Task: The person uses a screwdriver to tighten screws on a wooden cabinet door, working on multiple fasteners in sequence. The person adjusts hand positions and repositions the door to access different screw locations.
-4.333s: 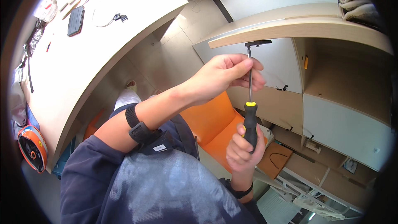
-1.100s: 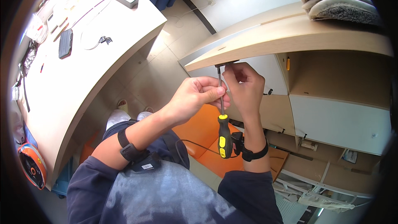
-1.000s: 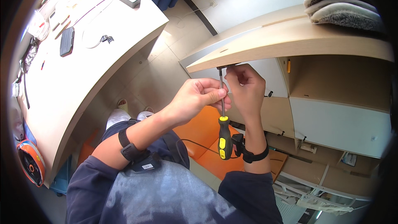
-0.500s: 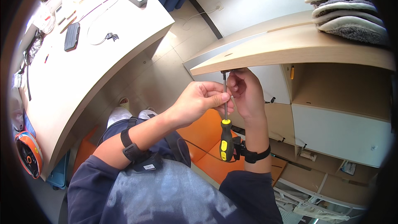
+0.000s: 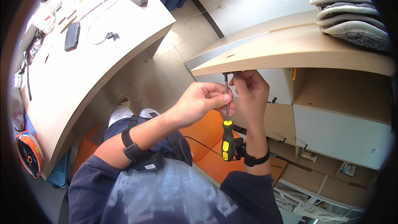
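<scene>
A screwdriver (image 5: 227, 142) with a black and yellow handle hangs upright, tip up, at the underside of a wooden board (image 5: 248, 60). Thumb and fingers of my left hand (image 5: 210, 100) are closed round its metal shaft. The tip meets a small dark fitting (image 5: 227, 74) under the board's edge. Beside the shaft, my right hand (image 5: 251, 89) reaches up to the same fitting with its fingers bent together. What those fingertips hold, if anything, is hidden by the hand and the board.
Folded grey cloths (image 5: 352, 18) lie stacked on the board. Below it are cabinet compartments (image 5: 342, 95) and a white door panel (image 5: 340, 135). An orange chair (image 5: 207, 141) stands beneath my hands. At left, a white table (image 5: 107, 54) carries a black case (image 5: 72, 36), cables and a grey box.
My right hand has shifted slightly right, away from the shaft, and its fingers have turned up toward the fitting. My left hand keeps its hold on the screwdriver.
</scene>
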The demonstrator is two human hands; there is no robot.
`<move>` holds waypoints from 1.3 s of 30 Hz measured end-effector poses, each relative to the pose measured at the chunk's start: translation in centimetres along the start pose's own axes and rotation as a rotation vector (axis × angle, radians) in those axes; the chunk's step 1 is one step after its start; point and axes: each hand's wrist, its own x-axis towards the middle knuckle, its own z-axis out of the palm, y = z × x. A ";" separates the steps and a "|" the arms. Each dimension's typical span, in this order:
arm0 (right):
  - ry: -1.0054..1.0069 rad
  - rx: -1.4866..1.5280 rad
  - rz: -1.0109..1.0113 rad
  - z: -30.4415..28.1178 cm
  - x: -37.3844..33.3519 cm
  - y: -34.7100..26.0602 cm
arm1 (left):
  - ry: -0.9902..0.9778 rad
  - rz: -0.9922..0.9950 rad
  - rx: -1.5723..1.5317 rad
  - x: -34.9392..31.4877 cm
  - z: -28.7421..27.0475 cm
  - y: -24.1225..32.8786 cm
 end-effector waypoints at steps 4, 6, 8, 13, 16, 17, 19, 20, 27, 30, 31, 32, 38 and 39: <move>-0.107 0.319 0.261 -0.2 0.8 -0.9 | -0.034 0.024 0.031 0.2 -0.4 -0.1; -0.130 0.361 0.255 -0.2 0.8 -0.7 | -0.027 0.021 0.028 0.2 -0.3 0.1; -0.125 0.397 0.243 -0.1 0.9 -0.2 | -0.017 0.018 0.031 0.2 -0.3 0.1; -0.036 0.258 0.119 0.2 0.8 1.0 | -0.022 -0.010 0.012 0.1 -0.2 -0.1; -0.003 0.168 -0.009 0.5 0.6 1.5 | -0.010 -0.013 0.011 0.0 0.0 0.3; 0.003 0.156 -0.053 0.8 0.6 1.4 | -0.003 -0.009 0.011 0.0 -0.1 0.3; 0.007 0.088 -0.121 0.9 0.5 1.4 | 0.011 -0.003 0.012 0.0 -0.2 0.1; 0.005 0.032 -0.146 0.6 0.3 1.7 | 0.009 -0.005 0.010 0.0 -0.2 0.1; 0.252 0.003 0.047 -8.8 2.7 9.6 | -0.001 -0.010 0.027 -0.3 0.0 0.3; 0.491 -0.096 0.151 -17.2 5.9 16.6 | 0.011 -0.016 0.016 -0.3 0.3 0.4; 0.554 -0.123 0.223 -19.7 6.8 18.1 | 0.023 -0.014 0.020 -0.3 0.3 0.3; 0.610 -0.254 0.188 -22.8 7.3 20.6 | 0.005 0.004 0.011 -0.2 0.3 0.1; 0.640 -0.792 0.076 -31.1 11.8 27.2 | 0.037 0.062 0.019 -0.4 0.8 0.0; 0.646 -0.845 0.092 -31.4 12.7 27.3 | 0.050 0.069 0.018 -0.5 0.9 -0.1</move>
